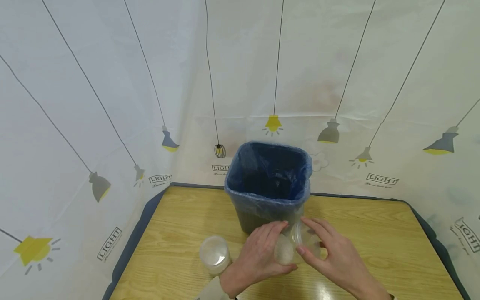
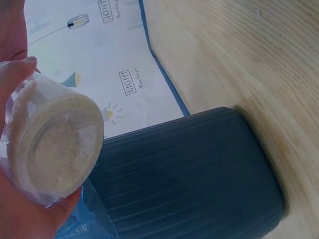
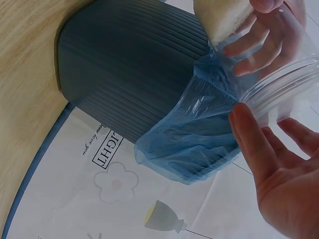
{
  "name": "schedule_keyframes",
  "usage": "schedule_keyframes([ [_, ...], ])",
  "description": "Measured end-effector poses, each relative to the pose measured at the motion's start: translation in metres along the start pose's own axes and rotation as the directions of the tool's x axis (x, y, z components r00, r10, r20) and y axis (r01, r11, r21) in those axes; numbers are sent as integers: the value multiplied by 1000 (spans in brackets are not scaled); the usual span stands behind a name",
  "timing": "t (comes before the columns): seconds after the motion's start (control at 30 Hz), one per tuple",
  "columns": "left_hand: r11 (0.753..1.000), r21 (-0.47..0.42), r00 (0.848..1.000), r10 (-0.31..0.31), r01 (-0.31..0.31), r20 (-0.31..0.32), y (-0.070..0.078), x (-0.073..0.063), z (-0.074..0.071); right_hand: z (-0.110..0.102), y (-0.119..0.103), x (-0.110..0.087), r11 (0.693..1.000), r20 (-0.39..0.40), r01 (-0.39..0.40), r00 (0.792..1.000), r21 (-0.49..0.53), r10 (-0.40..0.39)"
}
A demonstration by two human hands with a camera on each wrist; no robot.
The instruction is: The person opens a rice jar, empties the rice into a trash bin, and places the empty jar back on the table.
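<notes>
My left hand [image 1: 258, 252] grips a clear jar [image 2: 62, 147] with pale, grainy contents. The jar is tilted, its round base facing the left wrist camera. To its right, my right hand [image 1: 331, 250] holds a clear ridged screw-top piece [image 3: 281, 84] between thumb and fingers; I cannot tell whether this is a lid or the mouth of a second jar. Both hands are close together, in front of a dark ribbed bin [image 1: 258, 214] lined with a blue plastic bag [image 3: 187, 144]. Beside my left wrist, another clear jar [image 1: 214, 253] with whitish contents stands upright on the table.
The wood-grain table [image 1: 180, 225] has a dark blue border at its back and sides. Behind the bin and to both sides rises a white sheet [image 1: 240, 75] printed with hanging lamps.
</notes>
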State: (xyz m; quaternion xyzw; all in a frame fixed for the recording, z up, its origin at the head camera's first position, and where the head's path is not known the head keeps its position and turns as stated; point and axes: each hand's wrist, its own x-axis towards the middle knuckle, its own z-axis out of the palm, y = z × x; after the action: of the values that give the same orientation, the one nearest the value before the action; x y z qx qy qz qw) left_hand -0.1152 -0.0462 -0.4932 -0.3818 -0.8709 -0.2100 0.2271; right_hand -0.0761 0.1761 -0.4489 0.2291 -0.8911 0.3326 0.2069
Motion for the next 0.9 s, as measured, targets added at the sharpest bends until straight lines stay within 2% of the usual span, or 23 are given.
schedule_keyframes([
  [0.23, 1000, -4, 1000, 11, -11, -13, 0, 1, -1, -3, 3, 1, 998, -2, 60, 998, 9, -60],
  [0.57, 999, -46, 1000, 0, 1, 25, -2, 4, -3, -6, 6, 0, 996, 20, 89, 996, -33, -88],
  [0.9, 998, -67, 1000, 4, -2, 30, -2, 5, -5, -7, 7, 1, 989, 36, 150, 988, -8, -150],
])
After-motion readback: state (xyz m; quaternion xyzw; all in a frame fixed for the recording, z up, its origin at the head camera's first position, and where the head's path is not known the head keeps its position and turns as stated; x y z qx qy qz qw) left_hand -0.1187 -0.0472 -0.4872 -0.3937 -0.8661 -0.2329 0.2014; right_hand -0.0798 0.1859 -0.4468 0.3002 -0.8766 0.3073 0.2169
